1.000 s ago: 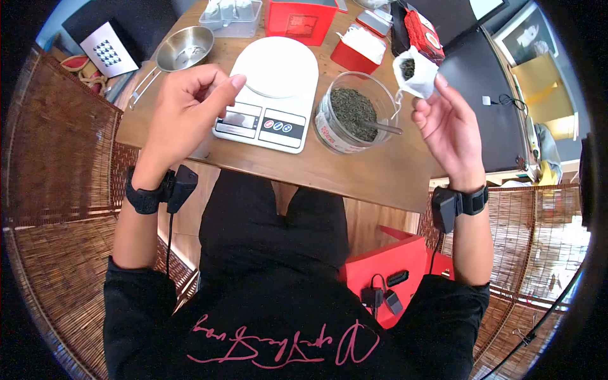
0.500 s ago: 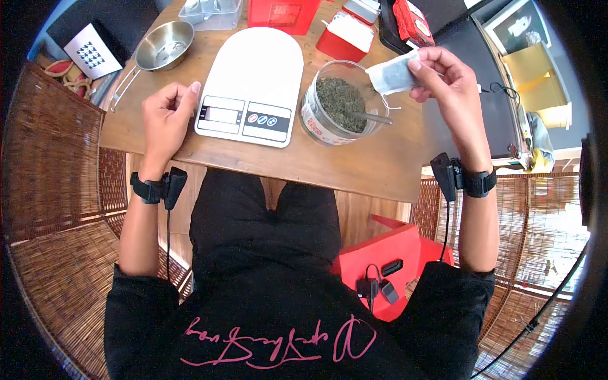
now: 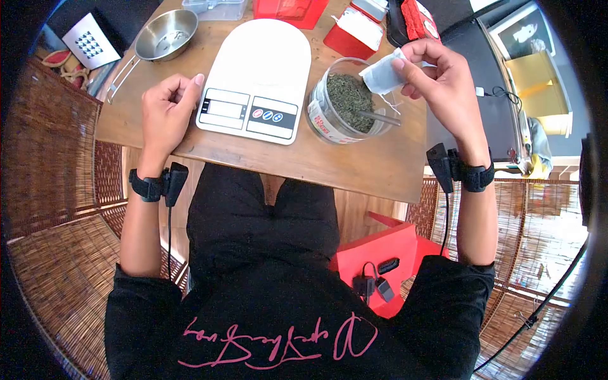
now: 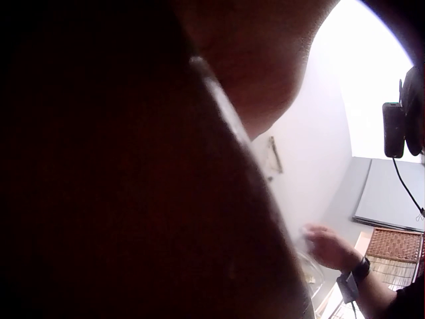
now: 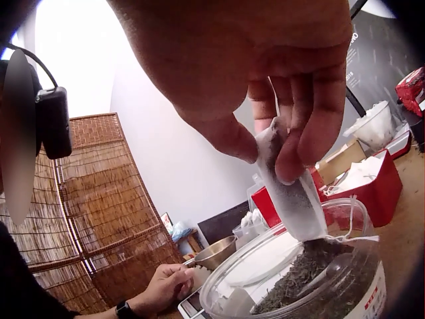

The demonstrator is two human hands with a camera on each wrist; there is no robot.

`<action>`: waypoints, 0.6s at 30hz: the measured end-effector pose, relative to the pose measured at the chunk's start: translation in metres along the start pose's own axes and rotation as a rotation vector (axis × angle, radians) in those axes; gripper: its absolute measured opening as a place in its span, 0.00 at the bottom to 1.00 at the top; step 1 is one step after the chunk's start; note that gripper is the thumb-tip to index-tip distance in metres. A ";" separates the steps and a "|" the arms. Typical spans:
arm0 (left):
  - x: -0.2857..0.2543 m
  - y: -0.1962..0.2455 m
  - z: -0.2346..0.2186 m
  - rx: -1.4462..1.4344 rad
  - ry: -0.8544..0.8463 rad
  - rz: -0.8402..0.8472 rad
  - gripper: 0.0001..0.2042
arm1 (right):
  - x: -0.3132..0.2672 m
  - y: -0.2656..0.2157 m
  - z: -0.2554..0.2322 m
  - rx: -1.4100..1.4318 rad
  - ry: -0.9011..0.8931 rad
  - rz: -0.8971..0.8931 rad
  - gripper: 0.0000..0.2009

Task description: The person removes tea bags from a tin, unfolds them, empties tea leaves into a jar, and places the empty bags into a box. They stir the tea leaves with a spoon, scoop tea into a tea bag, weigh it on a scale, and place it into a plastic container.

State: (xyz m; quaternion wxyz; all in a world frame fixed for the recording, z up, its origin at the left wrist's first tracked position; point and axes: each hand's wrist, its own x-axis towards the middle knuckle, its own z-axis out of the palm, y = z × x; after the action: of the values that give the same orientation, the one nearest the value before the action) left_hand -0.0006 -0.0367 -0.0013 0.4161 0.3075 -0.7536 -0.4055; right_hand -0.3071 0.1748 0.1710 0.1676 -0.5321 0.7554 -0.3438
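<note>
My right hand (image 3: 443,82) pinches a white tea bag (image 3: 382,75) between thumb and fingers, over the right rim of a clear plastic tub (image 3: 322,119). Dark tea shows through the bag, which tilts downward in the right wrist view, its string (image 5: 352,232) dangling at the lower end. Dried tea leaves (image 3: 345,95) fill much of the tub, and a metal spoon (image 3: 385,118) leans out of it. Left of the white kitchen scale (image 3: 263,63), my left hand (image 3: 166,111) rests at the table, fingers loosely curled and holding nothing.
A steel pan (image 3: 166,38) with a long handle stands at the back left. Behind the tub is a red box (image 3: 351,35) of white bags. Another red box (image 3: 288,11) and a clear plastic container (image 3: 215,9) stand at the back. The table's front edge (image 3: 272,170) lies near my body.
My right hand has turned the tea bag from mouth-up to tilted down and brought it left, over the tub. My left hand has dropped from beside the scale onto the table.
</note>
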 end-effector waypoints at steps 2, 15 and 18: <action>0.000 0.000 0.000 -0.002 0.003 -0.024 0.17 | 0.001 -0.001 -0.001 0.015 0.001 0.006 0.12; -0.001 0.000 0.000 -0.007 0.001 -0.039 0.17 | 0.004 0.009 -0.003 0.032 -0.029 0.071 0.11; 0.000 0.002 0.001 0.010 -0.014 -0.041 0.18 | 0.005 0.018 -0.003 0.030 -0.060 0.043 0.12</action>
State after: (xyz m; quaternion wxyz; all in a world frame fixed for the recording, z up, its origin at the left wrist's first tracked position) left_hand -0.0012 -0.0349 0.0004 0.4011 0.3221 -0.7519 -0.4123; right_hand -0.3232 0.1747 0.1616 0.2056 -0.5233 0.7559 -0.3353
